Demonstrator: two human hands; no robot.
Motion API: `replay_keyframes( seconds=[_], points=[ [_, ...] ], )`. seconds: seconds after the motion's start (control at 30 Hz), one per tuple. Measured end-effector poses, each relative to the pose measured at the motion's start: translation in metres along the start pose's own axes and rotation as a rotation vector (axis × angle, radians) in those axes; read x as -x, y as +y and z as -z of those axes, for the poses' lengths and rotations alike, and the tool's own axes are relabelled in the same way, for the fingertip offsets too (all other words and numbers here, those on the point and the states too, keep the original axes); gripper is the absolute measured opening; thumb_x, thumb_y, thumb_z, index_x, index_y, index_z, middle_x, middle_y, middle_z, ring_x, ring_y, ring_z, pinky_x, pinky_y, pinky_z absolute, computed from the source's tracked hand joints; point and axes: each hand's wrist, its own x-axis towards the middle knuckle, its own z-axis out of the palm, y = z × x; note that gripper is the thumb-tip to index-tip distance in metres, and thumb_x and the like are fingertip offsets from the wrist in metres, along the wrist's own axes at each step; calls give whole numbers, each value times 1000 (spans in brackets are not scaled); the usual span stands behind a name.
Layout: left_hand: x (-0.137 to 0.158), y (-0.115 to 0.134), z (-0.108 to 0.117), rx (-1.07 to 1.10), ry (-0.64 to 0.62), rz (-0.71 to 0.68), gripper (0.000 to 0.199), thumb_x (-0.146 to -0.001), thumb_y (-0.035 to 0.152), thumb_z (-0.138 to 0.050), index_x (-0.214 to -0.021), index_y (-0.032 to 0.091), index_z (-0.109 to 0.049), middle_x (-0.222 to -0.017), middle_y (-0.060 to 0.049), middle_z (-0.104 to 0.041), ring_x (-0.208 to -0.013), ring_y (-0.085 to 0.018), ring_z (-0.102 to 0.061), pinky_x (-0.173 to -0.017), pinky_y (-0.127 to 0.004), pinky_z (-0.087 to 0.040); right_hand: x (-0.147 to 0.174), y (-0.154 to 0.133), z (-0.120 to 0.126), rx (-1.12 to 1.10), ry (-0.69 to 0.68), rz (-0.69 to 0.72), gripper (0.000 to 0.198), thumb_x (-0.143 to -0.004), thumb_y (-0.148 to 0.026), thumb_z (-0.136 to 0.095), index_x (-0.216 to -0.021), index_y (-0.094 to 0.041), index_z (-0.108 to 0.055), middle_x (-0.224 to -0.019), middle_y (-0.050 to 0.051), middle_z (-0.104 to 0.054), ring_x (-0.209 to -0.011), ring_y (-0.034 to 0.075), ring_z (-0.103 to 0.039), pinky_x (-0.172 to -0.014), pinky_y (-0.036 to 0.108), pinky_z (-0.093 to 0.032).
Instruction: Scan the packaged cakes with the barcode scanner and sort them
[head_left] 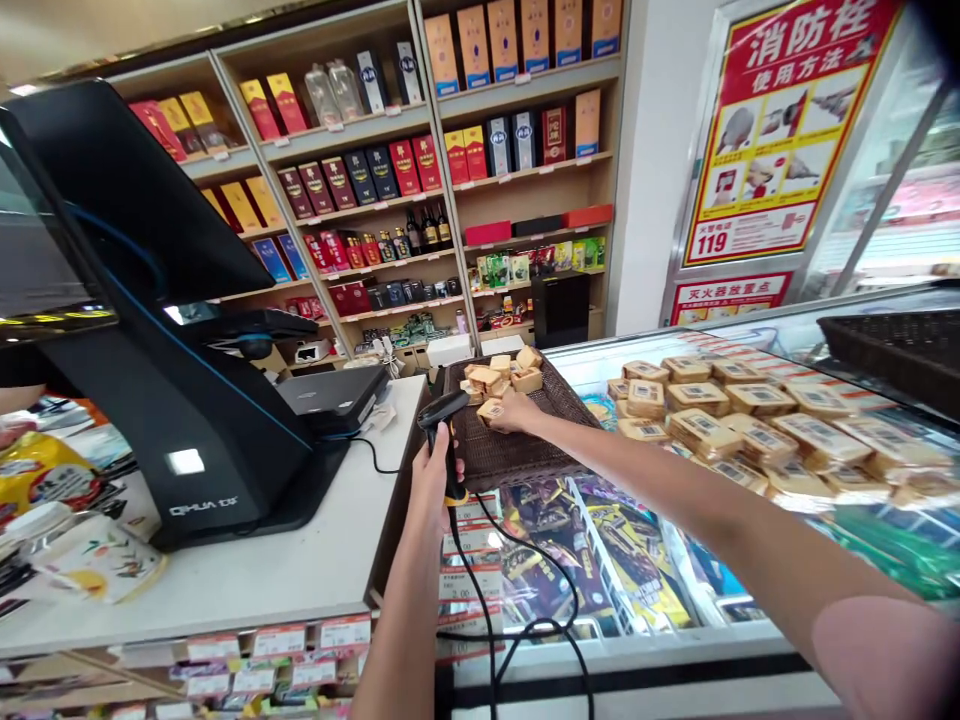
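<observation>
Tan packet (489, 410), against right fingers (511, 414)

The tray (487, 455) has bare weave along its near side and a strip right of the heap (491, 378), which blocks its far part. The right hand (517, 413) sits against the heap's front, its arm barring the way in from the right. At the near left corner stand the left hand (431, 475) and scanner (454, 465), with the cable (492, 660) looping below. Stacked packs (757, 400) crowd the freezer (540, 655) top; the desk (322, 560) is open before the terminal (202, 440).
</observation>
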Motion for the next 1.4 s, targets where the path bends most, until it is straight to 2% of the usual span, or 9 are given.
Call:
replay_keyframes(
  seconds=[0.07,0.17,0.3,0.47,0.67,0.8,1.03,1.2,1.4],
  points=[
    [4,2,-10,-5,-48,11,59,-66,68,-73,-87,15,-58,-73,4,-51,-49,-4,-44,-43,-18,-33,23,23,20,1,116,69,36,-92,-35,-64,-122,-17,-59,-121,9,-62,-105,24,-63,-88,45,-53],
    [18,8,-33,-48,-144,-2,60,-66,68,-73,-93,16,-61,-82,1,-54,-50,-4,-45,-43,-19,-33,62,59,52,-9,318,167,46,-78,-28,-73,-120,-16,-58,-118,11,-62,-113,30,-56,-94,47,-48],
    [44,18,-69,-157,-323,2,57,-67,66,-73,-91,16,-62,-88,-1,-55,-51,-4,-48,-45,-20,-34,106,103,82,-47,551,188,55,-68,-23,-69,-121,-16,-55,-118,14,-61,-114,34,-52,-98,46,-44],
    [72,16,-109,-258,-510,8,52,-73,67,-68,-85,17,-58,-82,1,-51,-50,-5,-46,-45,-20,-32,146,146,94,-93,712,143,55,-69,-26,-67,-121,-15,-54,-117,15,-61,-114,34,-52,-99,47,-43],
    [90,5,-137,-361,-625,-36,51,-73,67,-68,-80,18,-55,-66,5,-46,-49,-7,-42,-46,-21,-29,177,170,100,-111,780,128,50,-70,-32,-69,-117,-16,-57,-110,15,-62,-109,35,-53,-96,48,-44],
    [97,8,-146,-409,-633,-49,48,-73,65,-68,-78,19,-53,-60,5,-46,-49,-7,-41,-47,-21,-29,187,176,104,-112,797,126,51,-70,-32,-69,-116,-16,-58,-110,16,-63,-108,35,-54,-98,48,-43],
    [103,14,-147,-392,-543,-57,52,-68,66,-71,-76,18,-55,-63,5,-44,-48,-7,-44,-45,-21,-31,199,191,99,-94,789,51,55,-68,-34,-73,-118,-17,-59,-112,14,-67,-109,34,-58,-96,46,-46],
    [99,13,-139,-392,-500,-59,53,-68,67,-71,-79,17,-57,-66,4,-47,-47,-6,-44,-44,-20,-30,179,230,131,-70,830,-182,55,-75,-39,-67,-122,-12,-58,-115,19,-66,-109,36,-59,-94,48,-45],
    [97,17,-130,-382,-451,-57,53,-66,66,-72,-82,17,-60,-70,3,-53,-48,-7,-46,-46,-21,-34,144,273,169,-19,852,-390,58,-76,-45,-66,-121,-9,-59,-115,22,-65,-107,35,-59,-91,45,-44]
  ],
)
